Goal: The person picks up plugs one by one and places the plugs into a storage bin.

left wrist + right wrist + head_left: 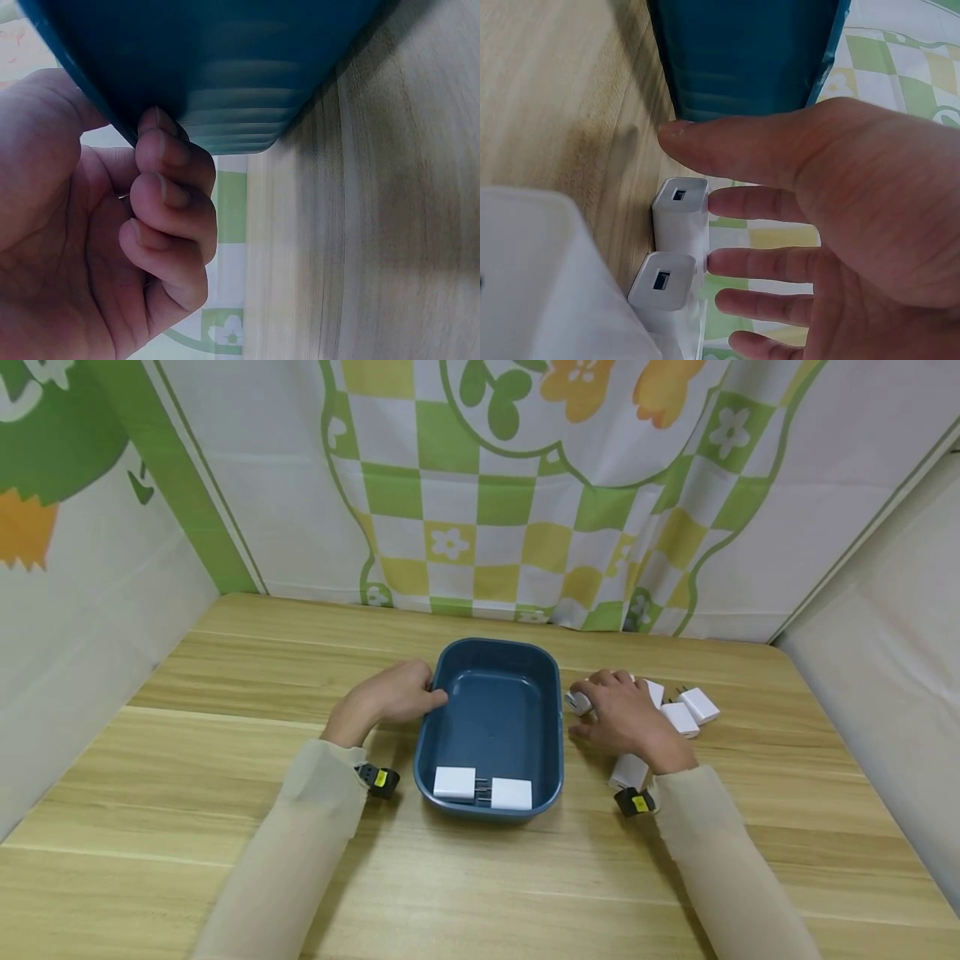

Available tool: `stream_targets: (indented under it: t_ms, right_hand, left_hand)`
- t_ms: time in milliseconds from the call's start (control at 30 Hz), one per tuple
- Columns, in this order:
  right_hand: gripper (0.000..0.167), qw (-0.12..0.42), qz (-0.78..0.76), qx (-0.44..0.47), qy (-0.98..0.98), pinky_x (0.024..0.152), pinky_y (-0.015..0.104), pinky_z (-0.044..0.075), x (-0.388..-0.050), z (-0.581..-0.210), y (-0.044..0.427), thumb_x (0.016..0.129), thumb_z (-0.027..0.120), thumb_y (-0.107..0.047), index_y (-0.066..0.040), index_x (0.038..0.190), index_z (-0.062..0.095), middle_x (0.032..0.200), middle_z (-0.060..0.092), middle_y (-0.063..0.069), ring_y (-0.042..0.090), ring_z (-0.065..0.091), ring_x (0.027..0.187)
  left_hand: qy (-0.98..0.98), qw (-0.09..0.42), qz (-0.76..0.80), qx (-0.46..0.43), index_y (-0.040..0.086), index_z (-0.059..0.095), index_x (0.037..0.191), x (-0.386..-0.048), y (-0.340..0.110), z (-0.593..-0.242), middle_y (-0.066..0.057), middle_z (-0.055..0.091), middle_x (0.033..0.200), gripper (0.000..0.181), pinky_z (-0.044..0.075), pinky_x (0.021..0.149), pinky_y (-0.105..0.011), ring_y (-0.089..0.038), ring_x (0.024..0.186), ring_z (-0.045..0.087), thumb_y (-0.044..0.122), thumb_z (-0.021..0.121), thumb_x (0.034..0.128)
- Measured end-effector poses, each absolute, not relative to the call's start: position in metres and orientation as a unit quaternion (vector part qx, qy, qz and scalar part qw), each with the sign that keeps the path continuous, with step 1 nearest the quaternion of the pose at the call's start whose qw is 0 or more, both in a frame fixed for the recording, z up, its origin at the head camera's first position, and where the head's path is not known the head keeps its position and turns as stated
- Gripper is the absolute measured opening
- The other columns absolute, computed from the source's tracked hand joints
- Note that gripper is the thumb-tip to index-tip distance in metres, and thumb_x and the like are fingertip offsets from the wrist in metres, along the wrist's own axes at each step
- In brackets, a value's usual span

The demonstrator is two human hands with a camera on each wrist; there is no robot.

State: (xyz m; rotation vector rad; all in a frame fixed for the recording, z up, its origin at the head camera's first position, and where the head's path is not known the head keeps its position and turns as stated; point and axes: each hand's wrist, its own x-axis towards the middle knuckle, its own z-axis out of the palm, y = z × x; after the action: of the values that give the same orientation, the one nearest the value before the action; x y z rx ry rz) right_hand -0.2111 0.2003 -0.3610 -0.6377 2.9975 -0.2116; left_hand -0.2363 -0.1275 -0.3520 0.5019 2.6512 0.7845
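Observation:
A dark blue plastic bin (491,718) sits on the table, with two white USB chargers (454,783) lying at its near end, prongs toward each other. My left hand (393,693) grips the bin's left rim, thumb over the inside and fingers curled against the outer wall, as the left wrist view shows. Right of the bin, my right hand (618,714) reaches over a group of loose chargers with its fingers extended. Its fingertips are at a white charger (580,702) nearest the bin. In the right wrist view two chargers (681,214) stand by the fingertips, USB ports showing.
More white chargers (698,704) lie to the right of my right hand, and another charger (628,771) lies below its wrist. The wooden table (225,693) ends at a checked, flowered curtain (502,502) at the back.

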Motion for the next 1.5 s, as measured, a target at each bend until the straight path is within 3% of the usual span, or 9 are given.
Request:
stream_targets:
  t_ms: [367,867,1133,1500]
  right_hand:
    - [0.046,0.032,-0.083,-0.209,0.974,0.103,0.068,0.030,-0.212,-0.364,0.200,0.091,0.077,-0.024,-0.006,0.129,0.061,0.136,0.053,0.024,0.049,0.044,0.128]
    - [0.046,0.037,-0.101,-0.201,0.974,0.101,0.066,0.030,-0.214,-0.367,0.199,0.091,0.077,-0.023,-0.008,0.132,0.062,0.133,0.052,0.024,0.045,0.045,0.125]
    - [0.044,0.030,-0.115,-0.203,0.972,0.098,0.064,0.031,-0.215,-0.371,0.199,0.091,0.076,-0.018,-0.007,0.132,0.062,0.130,0.051,0.024,0.041,0.049,0.122]
    - [0.038,0.018,-0.098,-0.205,0.974,0.099,0.067,0.030,-0.216,-0.374,0.200,0.093,0.064,-0.001,-0.008,0.130,0.063,0.132,0.054,0.024,0.043,0.048,0.125]
  left_hand:
    - [0.930,0.162,0.276,0.179,0.015,0.044,0.057,-0.236,-0.128,-0.354,0.005,0.037,0.052,0.043,0.028,0.047,-0.025,-0.010,0.046,0.034,0.020,0.056,0.0988]
    - [0.931,0.164,0.276,0.176,0.015,0.044,0.058,-0.237,-0.128,-0.354,0.005,0.037,0.052,0.043,0.028,0.047,-0.025,-0.010,0.046,0.034,0.020,0.056,0.0986]
    - [0.930,0.165,0.278,0.176,0.015,0.045,0.058,-0.237,-0.128,-0.355,0.004,0.037,0.053,0.042,0.029,0.047,-0.025,-0.010,0.046,0.035,0.020,0.056,0.0990]
    - [0.930,0.165,0.279,0.174,0.014,0.046,0.059,-0.237,-0.127,-0.354,0.004,0.038,0.053,0.043,0.030,0.048,-0.026,-0.011,0.047,0.035,0.020,0.056,0.1002]
